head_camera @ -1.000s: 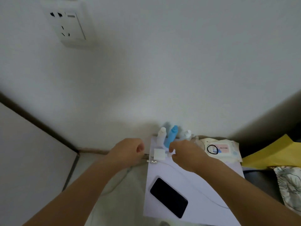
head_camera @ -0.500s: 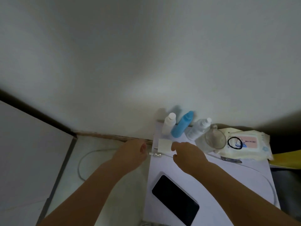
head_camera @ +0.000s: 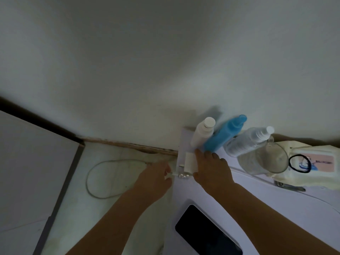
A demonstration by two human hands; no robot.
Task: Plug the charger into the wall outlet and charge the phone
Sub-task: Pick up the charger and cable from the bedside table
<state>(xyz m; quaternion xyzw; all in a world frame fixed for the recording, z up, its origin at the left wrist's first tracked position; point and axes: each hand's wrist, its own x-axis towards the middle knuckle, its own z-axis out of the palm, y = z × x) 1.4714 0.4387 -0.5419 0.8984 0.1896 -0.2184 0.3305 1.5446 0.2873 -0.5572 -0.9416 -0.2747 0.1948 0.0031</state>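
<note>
A white charger block [head_camera: 190,161] lies at the far left corner of the white table [head_camera: 261,197], its prongs pointing left. My right hand [head_camera: 211,170] rests on it, fingers curled around its right side. My left hand [head_camera: 155,179] pinches the white cable's plug [head_camera: 173,174] just left of the block, beside the table's edge. The cable [head_camera: 95,173] loops across the pale floor to the left. A black phone [head_camera: 206,233] lies screen up near the table's front edge. The wall outlet is out of view.
A white bottle [head_camera: 202,132], a blue bottle [head_camera: 223,135], a clear water bottle [head_camera: 246,141] and a glass [head_camera: 265,159] stand along the wall behind the charger. A wipes pack [head_camera: 312,162] with a black hair tie lies at right. A grey panel [head_camera: 27,172] stands at left.
The view has tilted down and the outlet has left the frame. My hands stay at the charger; my left hand now holds the cable plug close to the block.
</note>
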